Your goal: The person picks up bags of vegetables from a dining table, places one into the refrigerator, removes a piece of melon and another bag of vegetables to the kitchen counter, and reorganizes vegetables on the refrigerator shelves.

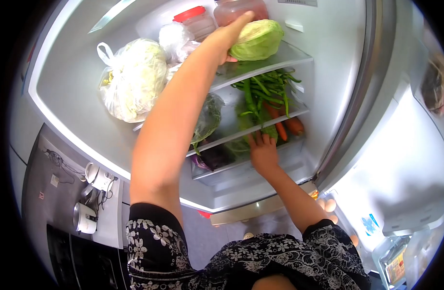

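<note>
My left hand [231,38] is closed around the left side of a pale green cabbage [260,41] on the upper fridge shelf. Lower down, my right hand [264,157] reaches into the bottom level with its fingers apart. Its fingertips are at a bumpy green vegetable [269,130], whose kind I cannot make out. Carrots [281,130] lie just right of those fingers. Above them, long green peppers [265,89] are heaped on the middle shelf. Left of the peppers sits a leafy vegetable in clear plastic [208,118], partly behind my left forearm.
A bagged white cauliflower [135,79] stands at the upper left, near a red-lidded jar [195,21]. Glass shelf edges [251,135] cross the fridge. Eggs [330,205] sit in the open door [376,159] on the right. Pots [85,217] stand on a counter at left.
</note>
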Motion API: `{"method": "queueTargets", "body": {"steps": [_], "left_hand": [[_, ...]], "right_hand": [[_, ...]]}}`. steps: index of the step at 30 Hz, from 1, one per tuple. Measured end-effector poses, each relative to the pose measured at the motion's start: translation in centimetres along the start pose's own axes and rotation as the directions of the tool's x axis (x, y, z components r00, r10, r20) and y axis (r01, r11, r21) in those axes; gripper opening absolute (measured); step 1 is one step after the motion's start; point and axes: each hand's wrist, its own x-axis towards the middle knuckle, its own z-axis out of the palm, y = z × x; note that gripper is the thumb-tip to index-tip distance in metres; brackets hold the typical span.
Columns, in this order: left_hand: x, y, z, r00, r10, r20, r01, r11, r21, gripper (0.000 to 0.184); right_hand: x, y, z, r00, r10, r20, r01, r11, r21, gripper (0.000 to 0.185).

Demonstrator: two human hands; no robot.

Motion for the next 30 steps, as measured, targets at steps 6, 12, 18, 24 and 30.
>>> {"method": "queueTargets", "body": {"steps": [6, 12, 18, 24, 30], "left_hand": [[1.4, -1.3, 0.4, 0.999, -0.006, -0.038, -0.003, 0.974, -0.226, 0.038], [-0.1, -0.3, 1.7, 0.945, 0.321, 0.056, -0.309, 0.937, -0.162, 0.037], [-5.2, -1.4, 2.7, 0.900, 0.421, -0.113, -0.419, 0.764, -0.491, 0.036], [-13.8, -8.9, 1.0, 0.939, 0.318, -0.132, -0.308, 0.607, -0.733, 0.048], [-13.3, -15.6, -0.8, 0.966, 0.111, -0.232, -0.242, 0.696, -0.676, 0.053]], "right_hand": [[0.0, 0.0, -0.2, 1.000, -0.002, -0.024, 0.002, 1.000, -0.004, 0.049], [0.1, -0.4, -0.6, 0.996, -0.007, -0.084, 0.003, 0.999, -0.048, 0.045], [0.2, 0.0, 0.2, 0.992, -0.051, -0.113, 0.046, 0.998, -0.049, 0.043], [0.2, 0.2, 0.5, 1.000, -0.015, -0.022, 0.016, 0.999, 0.037, 0.046], [0.2, 0.2, 0.1, 0.998, -0.037, -0.054, 0.038, 0.999, 0.007, 0.051]]}}
